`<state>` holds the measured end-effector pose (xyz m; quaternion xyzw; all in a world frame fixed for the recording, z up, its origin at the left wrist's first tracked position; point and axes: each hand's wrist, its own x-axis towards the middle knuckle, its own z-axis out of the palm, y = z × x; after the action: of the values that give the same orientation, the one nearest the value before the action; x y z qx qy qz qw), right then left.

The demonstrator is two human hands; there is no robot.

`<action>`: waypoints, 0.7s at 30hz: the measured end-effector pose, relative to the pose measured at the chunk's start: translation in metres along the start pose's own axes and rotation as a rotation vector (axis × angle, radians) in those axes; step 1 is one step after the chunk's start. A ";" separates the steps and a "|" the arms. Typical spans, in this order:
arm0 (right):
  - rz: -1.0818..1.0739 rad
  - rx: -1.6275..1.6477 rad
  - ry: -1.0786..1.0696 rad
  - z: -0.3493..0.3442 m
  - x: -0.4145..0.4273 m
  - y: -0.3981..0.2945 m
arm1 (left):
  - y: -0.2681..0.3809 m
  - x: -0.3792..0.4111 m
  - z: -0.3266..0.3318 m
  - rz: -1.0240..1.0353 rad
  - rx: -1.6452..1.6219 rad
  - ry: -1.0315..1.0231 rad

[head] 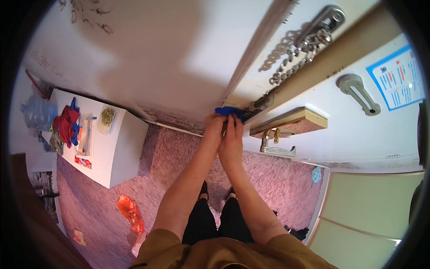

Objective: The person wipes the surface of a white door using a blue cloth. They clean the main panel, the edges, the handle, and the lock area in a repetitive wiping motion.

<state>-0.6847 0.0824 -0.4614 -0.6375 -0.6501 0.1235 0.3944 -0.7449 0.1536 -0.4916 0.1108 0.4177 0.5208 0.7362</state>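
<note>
Both my arms reach forward to the foot of the door frame point(248, 80), where a blue cloth point(230, 110) is bunched against the wall corner. My left hand point(215, 124) grips the cloth's near left part. Beside it, my right hand point(234, 129) has its fingers on the cloth's right part, and the two hands touch. My fingers hide part of the cloth. Just right of the hands is the door's edge, with a brass-coloured lock case point(292, 122) and a lever handle point(278, 150).
A metal door chain point(292, 64) hangs on the frame. A white cabinet point(124, 148) at left bears red and blue cloths point(67, 124), a plastic tub point(106, 119) and packets. An orange plastic bag point(131, 213) lies on the pink carpet point(168, 158).
</note>
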 end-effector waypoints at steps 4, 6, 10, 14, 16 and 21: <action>0.010 -0.055 -0.053 0.018 -0.016 0.026 | -0.017 0.023 -0.024 -0.031 0.181 0.044; -0.076 -0.070 -0.050 0.017 -0.016 0.027 | -0.025 0.041 -0.041 -0.081 0.096 0.050; -0.071 0.052 -0.050 0.004 -0.026 0.025 | -0.021 0.018 -0.032 0.014 -0.026 -0.031; -0.015 0.167 -0.050 -0.006 -0.050 0.026 | -0.042 0.000 -0.050 0.131 0.063 -0.006; 0.034 0.148 -0.005 -0.006 -0.069 0.035 | -0.053 -0.019 -0.048 0.077 0.153 0.074; 0.158 0.008 0.107 -0.033 -0.091 0.054 | -0.123 -0.024 -0.057 0.096 0.191 -0.019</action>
<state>-0.6344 -0.0047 -0.5076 -0.6911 -0.5753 0.1225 0.4201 -0.7063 0.0644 -0.5888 0.2055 0.4527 0.5120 0.7005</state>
